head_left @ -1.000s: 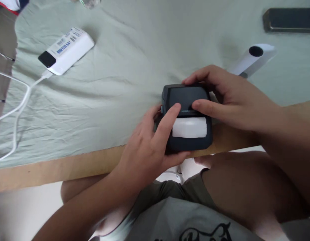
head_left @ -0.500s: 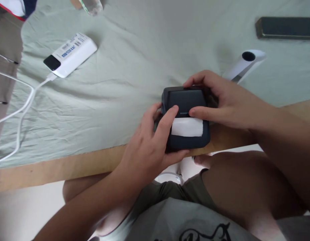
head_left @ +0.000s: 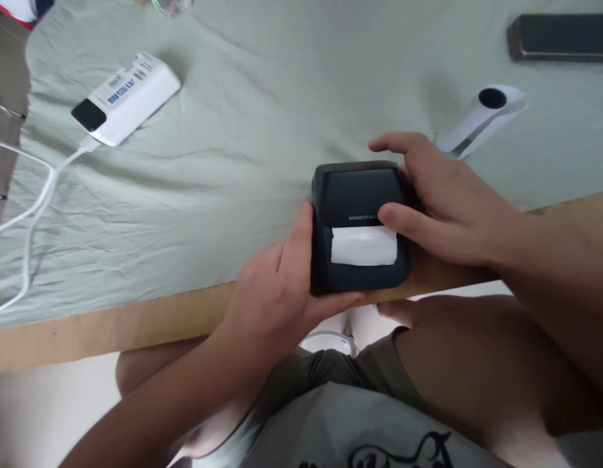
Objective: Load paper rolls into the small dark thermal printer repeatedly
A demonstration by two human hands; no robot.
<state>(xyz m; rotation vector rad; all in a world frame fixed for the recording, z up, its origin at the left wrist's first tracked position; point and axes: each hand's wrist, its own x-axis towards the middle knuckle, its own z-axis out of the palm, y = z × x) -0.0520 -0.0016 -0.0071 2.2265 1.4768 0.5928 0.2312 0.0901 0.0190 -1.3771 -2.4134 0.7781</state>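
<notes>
I see a wooden worktop under wrinkled pale-green cloth. Left grip and right grip clasp the dark-grey box printer; the left forefinger has slid off its lid.

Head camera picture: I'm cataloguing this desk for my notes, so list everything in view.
small printer: one, dark grey, at the near table edge, between both hands
paper strip: one, white, at the printer's slot
power bank: one, white with a black end, far left on the cloth
cable: one, white, plugged into the power bank, running left
tube-shaped device: one, white with a black round spot, beyond the right hand
flat bar: one, dark, far right
cloth: one, pale green, covering the table
table: one, wooden, near edge bare
left hand: one, gripping the printer's left side
right hand: one, on the printer's right side, thumb on top
</notes>
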